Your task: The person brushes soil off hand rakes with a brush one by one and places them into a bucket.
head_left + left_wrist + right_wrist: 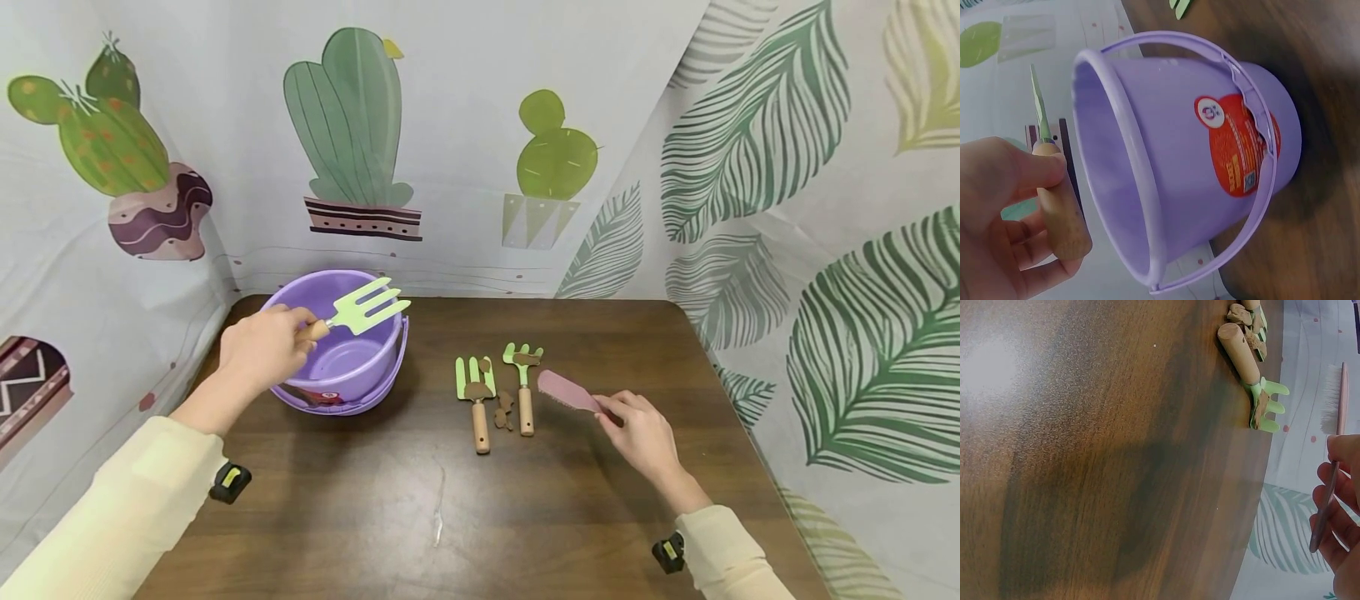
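Observation:
My left hand (pixel 266 346) grips the wooden handle of a green garden fork (pixel 369 305), held over the purple bucket (pixel 390 367) with its tines pointing right. In the left wrist view the handle (pixel 1063 212) lies between thumb and fingers beside the bucket's rim. My right hand (pixel 637 433) holds a pink brush (pixel 567 390) by its thin handle, above the table; pale bristles (pixel 1330 403) show in the right wrist view. Left of the brush lie a second green fork (pixel 480 421) and a small green hand rake (pixel 525 400), both with brown clumps on their heads.
More brown clumps (pixel 504 410) lie between the two tools on the wooden table (pixel 360 492). The bucket's handle (pixel 1260 125) hangs down its side. A cloth with printed cacti and leaves (pixel 465 150) rises behind the table's back edge.

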`<state>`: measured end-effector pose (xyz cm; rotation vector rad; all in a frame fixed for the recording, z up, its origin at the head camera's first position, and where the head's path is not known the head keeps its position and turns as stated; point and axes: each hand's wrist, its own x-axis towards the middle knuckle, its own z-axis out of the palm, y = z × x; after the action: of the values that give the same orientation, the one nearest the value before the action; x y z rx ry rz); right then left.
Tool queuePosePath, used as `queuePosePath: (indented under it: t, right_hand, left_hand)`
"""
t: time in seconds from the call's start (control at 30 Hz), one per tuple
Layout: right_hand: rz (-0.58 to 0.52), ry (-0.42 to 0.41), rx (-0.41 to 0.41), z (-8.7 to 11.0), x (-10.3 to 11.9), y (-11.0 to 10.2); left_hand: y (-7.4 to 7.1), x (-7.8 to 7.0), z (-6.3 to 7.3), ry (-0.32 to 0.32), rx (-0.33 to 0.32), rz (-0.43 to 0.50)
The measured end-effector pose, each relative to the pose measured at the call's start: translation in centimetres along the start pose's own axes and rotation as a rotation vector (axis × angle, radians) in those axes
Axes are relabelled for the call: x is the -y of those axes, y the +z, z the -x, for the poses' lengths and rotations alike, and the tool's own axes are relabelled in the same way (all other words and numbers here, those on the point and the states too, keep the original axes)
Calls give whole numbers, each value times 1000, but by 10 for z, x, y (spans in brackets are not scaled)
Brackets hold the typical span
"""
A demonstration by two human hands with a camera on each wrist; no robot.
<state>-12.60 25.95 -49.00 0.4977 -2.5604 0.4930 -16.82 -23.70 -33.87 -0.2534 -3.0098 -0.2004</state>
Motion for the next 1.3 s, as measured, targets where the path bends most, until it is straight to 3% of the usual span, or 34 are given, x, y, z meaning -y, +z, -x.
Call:
queuePosePath:
  t: [0.53,1.0,1.3]
  right_hand:
    - [10,-6,1,2,1,2]
    - [-5,-8,6,1,2,3]
    - [-5,-4,9,1,2,1]
  left_hand:
    - [-1,19,-17,-43,61,-66]
    - [-3,22,-29,-75,111,-126]
    - [6,26,-37,-94,171,-137]
